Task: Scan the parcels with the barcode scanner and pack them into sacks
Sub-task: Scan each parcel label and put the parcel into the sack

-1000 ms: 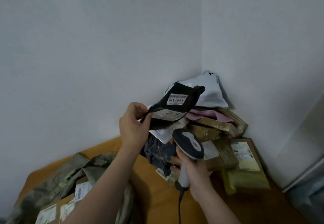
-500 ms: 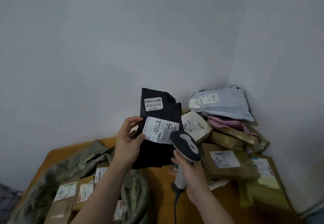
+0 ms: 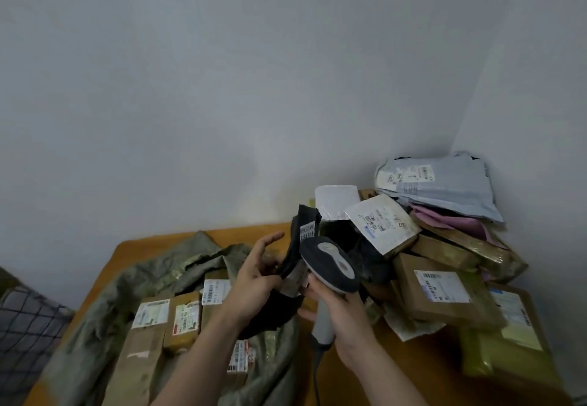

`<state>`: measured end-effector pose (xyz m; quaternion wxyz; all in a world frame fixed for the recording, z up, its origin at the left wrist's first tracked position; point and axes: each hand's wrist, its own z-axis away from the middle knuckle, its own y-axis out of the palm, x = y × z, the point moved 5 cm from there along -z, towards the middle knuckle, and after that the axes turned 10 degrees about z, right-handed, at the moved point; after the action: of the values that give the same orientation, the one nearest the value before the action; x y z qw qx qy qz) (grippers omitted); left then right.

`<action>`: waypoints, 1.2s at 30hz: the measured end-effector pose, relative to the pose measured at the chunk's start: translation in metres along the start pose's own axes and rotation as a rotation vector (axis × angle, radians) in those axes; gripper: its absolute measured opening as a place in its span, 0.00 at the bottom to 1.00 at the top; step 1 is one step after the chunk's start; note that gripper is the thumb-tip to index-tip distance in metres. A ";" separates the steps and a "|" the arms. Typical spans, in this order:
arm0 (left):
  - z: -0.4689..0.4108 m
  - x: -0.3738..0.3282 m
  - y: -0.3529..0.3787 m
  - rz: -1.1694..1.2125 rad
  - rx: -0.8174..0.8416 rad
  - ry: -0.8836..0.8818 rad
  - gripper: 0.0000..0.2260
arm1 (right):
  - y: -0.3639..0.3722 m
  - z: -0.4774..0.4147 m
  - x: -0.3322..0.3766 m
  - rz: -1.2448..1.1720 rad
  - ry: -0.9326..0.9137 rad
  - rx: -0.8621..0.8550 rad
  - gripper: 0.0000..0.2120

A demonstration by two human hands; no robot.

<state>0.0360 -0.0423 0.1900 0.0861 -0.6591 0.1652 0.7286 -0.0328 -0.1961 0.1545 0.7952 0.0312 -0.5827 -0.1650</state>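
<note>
Your left hand [image 3: 254, 275] pinches the black parcel [image 3: 307, 218] over the table's middle, index finger straight. Turn its label flat toward the scanner [image 3: 330, 264] – your right hand [image 3: 341, 310] grips the handle. The sack [image 3: 178, 266] lies left on the orange table [image 3: 413, 361]; more parcels [image 3: 441, 288] fill the far right corner, against grey walls [image 3: 222, 88].
</note>
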 end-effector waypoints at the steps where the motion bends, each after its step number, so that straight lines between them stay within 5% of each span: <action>1: 0.000 0.001 0.000 -0.011 0.001 0.000 0.32 | 0.003 0.001 -0.001 -0.003 0.002 0.003 0.43; 5: 0.001 -0.005 -0.001 -0.207 0.015 0.120 0.23 | 0.014 0.002 -0.004 0.007 0.001 0.030 0.41; 9: 0.003 -0.012 -0.012 -0.251 -0.061 0.181 0.35 | 0.016 0.004 -0.008 -0.013 0.020 0.028 0.34; 12: 0.002 -0.015 -0.027 -0.331 -0.102 0.229 0.35 | 0.013 0.004 -0.007 0.002 0.001 0.006 0.27; 17: 0.001 -0.022 -0.045 -0.309 -0.116 0.223 0.36 | 0.018 0.003 -0.010 0.001 0.002 -0.016 0.30; 22: -0.005 -0.028 -0.054 -0.342 -0.144 0.232 0.24 | 0.022 0.004 -0.009 0.052 -0.016 0.008 0.30; 26: -0.007 -0.026 -0.064 -0.311 -0.265 0.278 0.14 | 0.028 0.008 0.000 0.113 -0.046 0.070 0.17; 36: -0.007 -0.014 -0.056 -0.397 -0.173 0.184 0.30 | 0.034 0.008 0.000 0.212 -0.096 0.076 0.20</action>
<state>0.0631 0.0089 0.1961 0.1554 -0.7472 -0.0239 0.6458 -0.0328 -0.1627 0.1651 0.7774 -0.0083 -0.6261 -0.0593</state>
